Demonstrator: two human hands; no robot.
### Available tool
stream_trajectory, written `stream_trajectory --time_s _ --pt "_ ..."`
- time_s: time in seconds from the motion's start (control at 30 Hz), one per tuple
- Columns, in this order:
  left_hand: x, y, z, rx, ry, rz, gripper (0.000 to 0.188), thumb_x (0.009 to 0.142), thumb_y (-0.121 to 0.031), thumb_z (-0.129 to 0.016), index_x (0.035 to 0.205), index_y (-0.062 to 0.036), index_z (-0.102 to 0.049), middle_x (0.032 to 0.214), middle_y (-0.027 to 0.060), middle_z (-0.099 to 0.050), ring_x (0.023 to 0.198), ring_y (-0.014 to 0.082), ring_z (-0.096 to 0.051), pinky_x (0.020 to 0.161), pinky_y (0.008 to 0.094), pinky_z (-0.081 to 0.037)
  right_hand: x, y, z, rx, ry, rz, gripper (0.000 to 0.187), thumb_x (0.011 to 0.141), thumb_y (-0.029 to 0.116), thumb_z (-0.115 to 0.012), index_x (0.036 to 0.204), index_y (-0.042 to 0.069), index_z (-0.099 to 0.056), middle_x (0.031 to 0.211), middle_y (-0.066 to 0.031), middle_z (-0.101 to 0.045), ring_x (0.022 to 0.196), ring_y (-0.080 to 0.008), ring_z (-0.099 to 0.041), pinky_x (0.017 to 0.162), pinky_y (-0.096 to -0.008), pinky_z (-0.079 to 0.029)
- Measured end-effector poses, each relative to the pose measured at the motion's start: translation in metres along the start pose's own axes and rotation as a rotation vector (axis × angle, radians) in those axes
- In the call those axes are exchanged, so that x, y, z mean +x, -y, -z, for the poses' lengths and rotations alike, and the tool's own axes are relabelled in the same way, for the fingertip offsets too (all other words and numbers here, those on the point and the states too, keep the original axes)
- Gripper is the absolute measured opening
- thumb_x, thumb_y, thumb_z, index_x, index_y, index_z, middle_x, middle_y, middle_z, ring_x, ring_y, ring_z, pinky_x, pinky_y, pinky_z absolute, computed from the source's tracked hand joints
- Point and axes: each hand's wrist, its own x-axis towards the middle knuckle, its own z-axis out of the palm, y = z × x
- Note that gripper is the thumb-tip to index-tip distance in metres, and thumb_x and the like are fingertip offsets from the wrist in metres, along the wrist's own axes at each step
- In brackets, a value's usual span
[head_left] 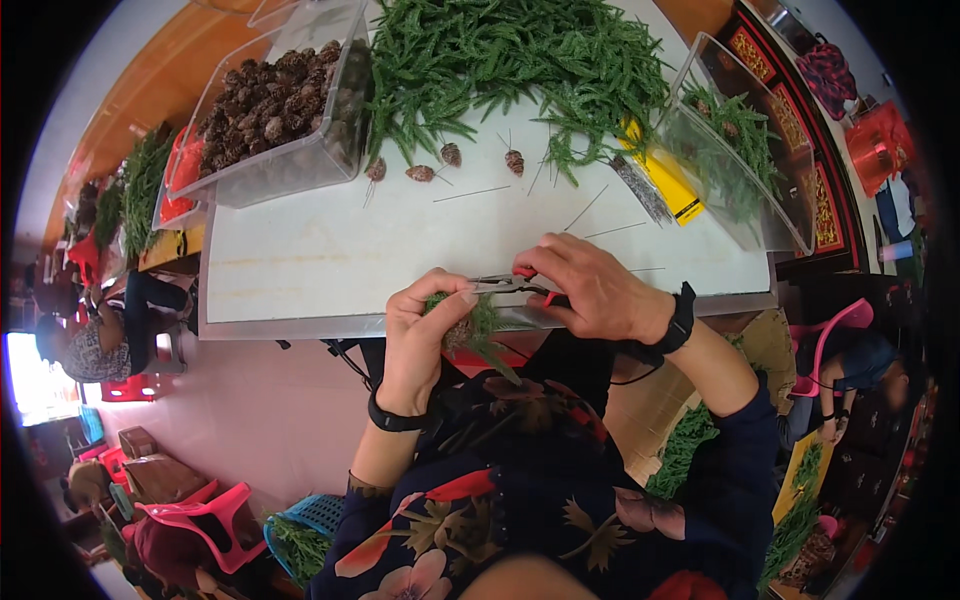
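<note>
Lying beyond left fingers [447, 312] pinching a sprig [487, 322] and right fingers [548, 261] gripping pliers [512, 286] are wires [471, 194], pinecones [514, 162] and greenery [520, 55].

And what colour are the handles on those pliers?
The pliers' handles look red and black where visible, best in the head view.

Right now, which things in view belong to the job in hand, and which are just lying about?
Belonging to the job, it seems:
green sprig, in the left hand
pliers, in the right hand
loose pine cones
thin wires
heap of green sprigs
clear tub of pine cones

Apparently just lying about:
red plastic bag, far right
checked bundle, upper right
</note>
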Motion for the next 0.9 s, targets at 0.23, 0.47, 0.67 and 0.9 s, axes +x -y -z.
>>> stream_trajectory --time_s 0.23,0.47,0.67,0.9 --pt "0.005 0.011 0.013 -0.468 0.185 0.349 0.010 0.085 0.001 -0.062 0.094 0.0005 -0.066 0.088 0.0075 -0.067 0.074 0.0116 -0.062 0.069 0.0238 -0.049 0.016 -0.015 0.003 -0.051 -0.024 0.237 0.043 0.068 0.008 -0.071 0.108 0.009 -0.055 0.091 -0.0089 -0.054 0.083 -0.0303 -0.056 0.072 -0.0393 -0.047" --pt "0.004 0.001 0.008 -0.573 0.284 0.389 0.006 0.087 0.000 -0.060 0.093 -0.0011 -0.062 0.088 0.0062 -0.068 0.074 0.0108 -0.063 0.069 0.0240 -0.050 0.011 -0.008 0.004 -0.138 -0.039 0.210 0.035 0.068 0.011 -0.072 0.101 0.008 -0.057 0.085 -0.0080 -0.054 0.076 -0.0298 -0.057 0.065 -0.0388 -0.048" --pt "0.000 0.000 -0.006 -0.147 0.054 0.174 0.004 0.088 0.000 -0.063 0.091 -0.0020 -0.061 0.077 0.0015 -0.064 0.066 0.0056 -0.057 0.060 0.0202 -0.046 -0.003 0.016 0.001 -0.015 0.078 -0.160 0.028 0.076 0.016 -0.069 0.098 0.004 -0.056 0.085 -0.0126 -0.061 0.077 -0.0352 -0.062 0.064 -0.0430 -0.049" --pt "0.002 0.011 -0.016 0.281 -0.142 -0.126 0.006 0.087 -0.001 -0.066 0.092 -0.0019 -0.062 0.068 -0.0036 -0.056 0.059 0.0023 -0.048 0.051 0.0187 -0.037 -0.003 0.019 0.002 0.001 0.103 -0.318 0.027 0.081 0.016 -0.068 0.097 0.002 -0.053 0.085 -0.0162 -0.062 0.078 -0.0382 -0.062 0.066 -0.0449 -0.049"
